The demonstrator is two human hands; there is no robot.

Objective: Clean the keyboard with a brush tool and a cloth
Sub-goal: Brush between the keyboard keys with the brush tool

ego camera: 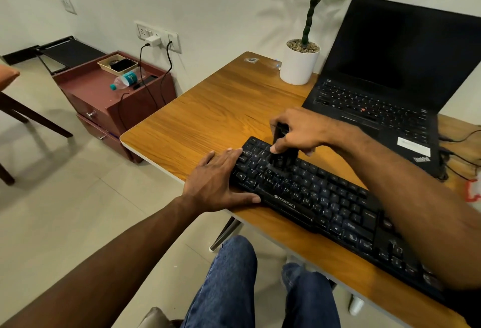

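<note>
Right hand [299, 132] fingers [276, 148] grip the brush tool [282, 157] on the keyboard [325, 197]'s far-left keys, left hand [218, 182] flat, bracing its left end on the worktop [221, 109]; brushing seems underway, wiping remains, no cloth visible.

The right hand [299, 132] covers most of the brush tool [282, 155]; its bristle end is motion-blurred against the keyboard [325, 202]. The right forearm hides the keyboard's far-right keys. The laptop [390, 80] is cut off by the frame edge beyond the keyboard.
</note>
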